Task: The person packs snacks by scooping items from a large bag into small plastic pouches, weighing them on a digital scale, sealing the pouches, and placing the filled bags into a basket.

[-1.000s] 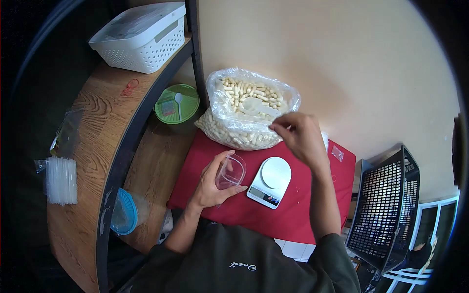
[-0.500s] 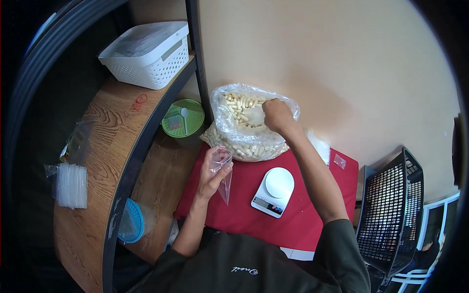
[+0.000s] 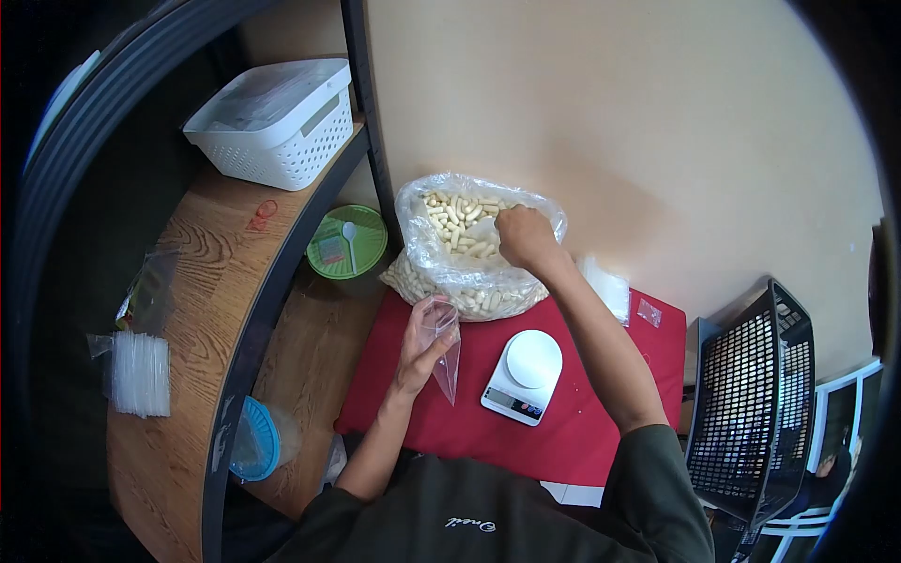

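My left hand is wrapped round a small clear plastic bag, its mouth held apart and its pointed end hanging down. Above and to the right, my right hand is closed on a whitish translucent scoop, partly sunk among cream-coloured capsules. Those capsules fill a large clear plastic bag whose top is folded open. In front of it stands a white kitchen scale with nothing on its round plate; its display is too small to read.
The red-covered table also carries a stack of clear bags and a small packet. To the left, a wooden shelf holds a white basket and plastic sleeves. A black crate stands at right.
The scoop has gone deeper among the capsules and less of it shows. My left hand with the small bag has shifted slightly right. The whole view has tilted a little.
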Demonstrator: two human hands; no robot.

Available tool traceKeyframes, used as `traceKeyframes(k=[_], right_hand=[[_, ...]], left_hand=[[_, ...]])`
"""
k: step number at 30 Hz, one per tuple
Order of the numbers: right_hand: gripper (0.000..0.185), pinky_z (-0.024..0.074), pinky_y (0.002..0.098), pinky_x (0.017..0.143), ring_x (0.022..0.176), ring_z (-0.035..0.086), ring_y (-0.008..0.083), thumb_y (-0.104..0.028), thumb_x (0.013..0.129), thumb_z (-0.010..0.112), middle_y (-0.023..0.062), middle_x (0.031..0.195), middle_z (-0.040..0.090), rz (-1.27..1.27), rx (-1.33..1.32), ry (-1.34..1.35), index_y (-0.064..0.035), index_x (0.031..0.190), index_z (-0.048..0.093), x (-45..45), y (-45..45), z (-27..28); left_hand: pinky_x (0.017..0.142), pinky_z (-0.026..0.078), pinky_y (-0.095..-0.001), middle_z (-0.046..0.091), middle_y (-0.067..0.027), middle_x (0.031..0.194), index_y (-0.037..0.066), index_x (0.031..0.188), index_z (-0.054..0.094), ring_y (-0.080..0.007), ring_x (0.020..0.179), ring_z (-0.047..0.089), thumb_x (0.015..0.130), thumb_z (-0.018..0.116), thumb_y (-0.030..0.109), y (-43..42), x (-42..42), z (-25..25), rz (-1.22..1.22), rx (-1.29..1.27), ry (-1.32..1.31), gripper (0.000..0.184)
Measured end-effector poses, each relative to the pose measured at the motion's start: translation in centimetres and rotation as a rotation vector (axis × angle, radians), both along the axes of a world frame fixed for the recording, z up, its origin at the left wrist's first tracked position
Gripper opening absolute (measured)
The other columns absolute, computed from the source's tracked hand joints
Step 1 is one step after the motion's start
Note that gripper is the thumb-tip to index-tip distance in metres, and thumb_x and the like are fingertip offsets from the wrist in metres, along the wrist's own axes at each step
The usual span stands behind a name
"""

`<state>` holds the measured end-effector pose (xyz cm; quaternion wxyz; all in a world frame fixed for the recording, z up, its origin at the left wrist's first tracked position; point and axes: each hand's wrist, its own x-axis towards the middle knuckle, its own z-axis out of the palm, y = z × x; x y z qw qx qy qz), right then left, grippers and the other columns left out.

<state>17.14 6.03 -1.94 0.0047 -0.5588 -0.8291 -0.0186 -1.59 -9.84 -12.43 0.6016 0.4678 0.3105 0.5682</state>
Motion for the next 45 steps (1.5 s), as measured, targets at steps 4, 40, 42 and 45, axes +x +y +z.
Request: traceKeyframes(k=[4, 40, 42, 45], right_hand=[[0.020, 0.0555, 0.0460, 0.083, 0.096, 0.068, 0.0385, -0.006, 0.081, 0.058, 0.0235, 0.103, 0.068, -0.077, -0.117, 0.007, -0.0006, 0.095, 0.071, -0.2, 0.3, 0.1], [0.022, 0.0422, 0.0323, 0.044, 0.051, 0.055, 0.0162, -0.021, 0.077, 0.061, 0.0077, 0.061, 0.060, -0.204, -0.704, 0.266, -0.0013, 0.069, 0.065, -1.0, 2.7, 0.2], [0.022, 0.0404, 0.0313, 0.042, 0.049, 0.052, 0.0151, -0.021, 0.078, 0.062, 0.0064, 0.060, 0.058, -0.205, -0.775, 0.338, -0.0013, 0.069, 0.064, -0.5, 3.1, 0.0], [0.022, 0.0376, 0.0302, 0.041, 0.047, 0.049, 0.0138, -0.020, 0.081, 0.062, 0.0044, 0.058, 0.054, -0.224, -0.926, 0.483, -0.0017, 0.070, 0.063, 0.2, 3.7, -0.3]], left_hand=[[0.104, 0.044, -0.0464, 0.038, -0.0127, 0.139, 0.003, 0.143, 0.033, -0.0281, 0.129, 0.042, 0.087, 0.068, 0.028, -0.1, 0.0, -0.3, -0.015, 0.001, -0.015, 0.071], [0.098, 0.043, -0.0347, 0.040, -0.0134, 0.136, 0.002, 0.140, 0.038, -0.0217, 0.119, 0.046, 0.084, 0.072, 0.017, 2.1, 0.2, -1.5, 0.093, 0.165, 0.018, 0.067], [0.095, 0.045, -0.0332, 0.043, -0.0135, 0.133, 0.002, 0.140, 0.038, -0.0212, 0.115, 0.049, 0.084, 0.072, 0.017, 2.1, 0.1, -1.1, 0.055, 0.152, 0.028, 0.067], [0.094, 0.045, -0.0323, 0.048, -0.0116, 0.126, 0.002, 0.139, 0.039, -0.0196, 0.110, 0.052, 0.083, 0.073, 0.017, 2.7, -0.1, -0.9, 0.130, 0.236, 0.028, 0.067]])
